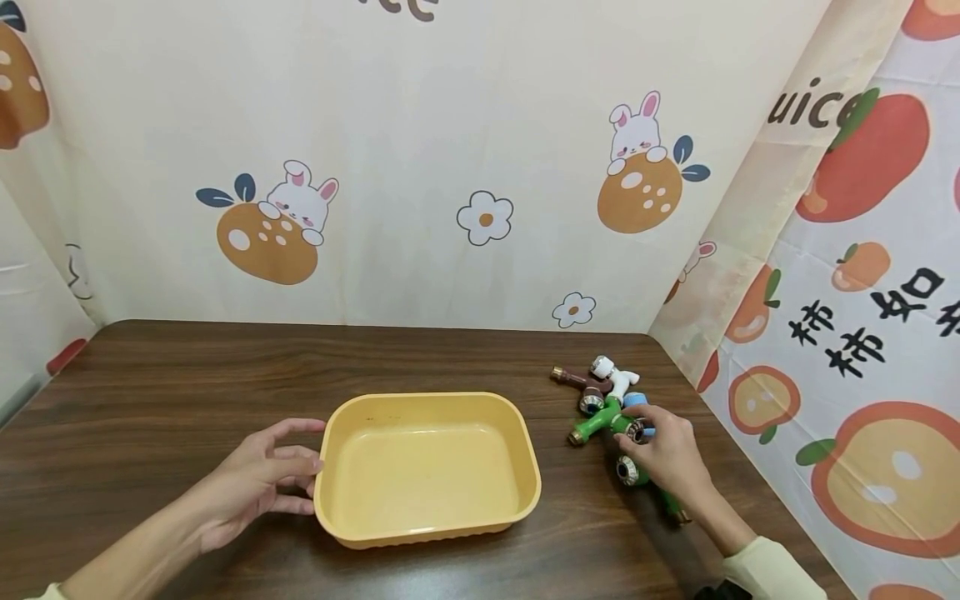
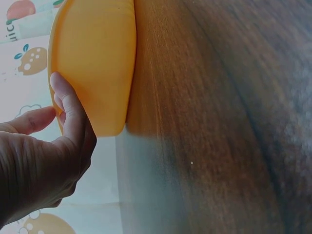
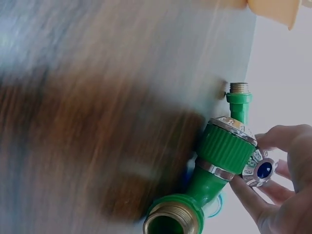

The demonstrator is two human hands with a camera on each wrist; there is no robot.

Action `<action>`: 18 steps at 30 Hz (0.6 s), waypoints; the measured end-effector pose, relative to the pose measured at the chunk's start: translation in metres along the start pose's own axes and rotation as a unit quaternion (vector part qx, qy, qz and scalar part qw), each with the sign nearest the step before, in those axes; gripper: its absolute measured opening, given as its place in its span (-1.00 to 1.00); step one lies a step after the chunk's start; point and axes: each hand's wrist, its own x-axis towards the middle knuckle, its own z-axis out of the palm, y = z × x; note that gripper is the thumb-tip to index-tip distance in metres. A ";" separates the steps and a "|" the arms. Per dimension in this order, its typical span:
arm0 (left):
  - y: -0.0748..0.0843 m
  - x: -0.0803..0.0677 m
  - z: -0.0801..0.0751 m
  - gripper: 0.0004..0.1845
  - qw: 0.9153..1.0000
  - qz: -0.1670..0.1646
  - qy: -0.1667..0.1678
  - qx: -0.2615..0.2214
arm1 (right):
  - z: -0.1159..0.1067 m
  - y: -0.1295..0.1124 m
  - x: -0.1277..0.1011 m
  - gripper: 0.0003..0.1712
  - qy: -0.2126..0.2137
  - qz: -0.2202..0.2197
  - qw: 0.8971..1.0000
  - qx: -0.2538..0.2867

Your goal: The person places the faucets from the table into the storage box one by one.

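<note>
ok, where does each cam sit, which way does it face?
Head: on the head, facing forward and down at the table; shows left hand, right hand, both forearms.
Left wrist: beside the left hand, facing the yellow tray.
Right wrist: beside the right hand, facing the green tap.
Shared: head and left wrist both show the tray.

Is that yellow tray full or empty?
Empty: the yellow tray shows only its bare floor; the faucets lie outside it, on the table.

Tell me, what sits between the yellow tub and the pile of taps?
Only bare wooden table, seen in the head view, between the yellow tub and the taps.
</note>
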 end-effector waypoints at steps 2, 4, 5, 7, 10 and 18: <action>0.000 0.000 0.000 -0.26 1.000 0.001 -0.001 0.000 | -0.001 0.001 0.000 -0.64 0.001 0.019 1.000 0.011; 0.000 0.000 0.000 -0.26 1.000 0.001 -0.001 0.000 | -0.001 0.003 0.000 -0.63 0.002 0.037 0.999 0.025; 0.000 0.000 0.000 -0.26 1.000 0.002 -0.001 0.000 | -0.001 0.003 0.000 -0.63 0.002 0.046 0.998 0.033; 0.000 0.000 0.000 -0.26 1.000 0.001 -0.001 0.000 | -0.002 0.004 0.000 -0.62 0.002 0.060 0.997 0.049; 0.000 0.000 0.000 -0.26 1.000 0.001 -0.003 -0.003 | -0.003 0.004 0.001 -0.62 0.004 0.076 0.995 0.070; -0.001 0.000 0.000 -0.23 1.000 0.003 -0.010 -0.009 | -0.004 0.006 0.001 -0.64 0.004 0.114 0.990 0.089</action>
